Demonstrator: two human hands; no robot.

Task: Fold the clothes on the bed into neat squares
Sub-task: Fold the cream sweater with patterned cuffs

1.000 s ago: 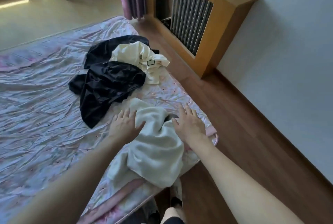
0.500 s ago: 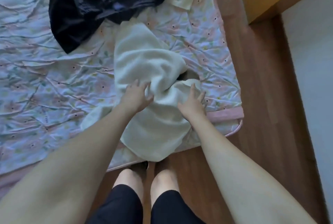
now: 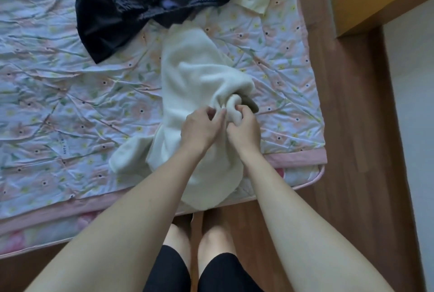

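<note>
Both our hands meet at centre frame: left hand (image 3: 201,129) and right hand (image 3: 244,130) pinch a bunched fold of the cream fleece garment (image 3: 195,80), which overhangs the floral-sheeted bed's (image 3: 70,104) lower edge. We risk it sliding floorward if either pinch loosens.

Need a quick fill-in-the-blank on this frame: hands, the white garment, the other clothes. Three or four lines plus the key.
1. Both the left hand and the right hand pinch the ____ garment.
2. The black garment lies on the ____, untouched by either hand.
3. The near end of the garment being held hangs over the bed's ____.
4. The sheet is printed with ____.

Missing words: white; bed; edge; flowers
</note>
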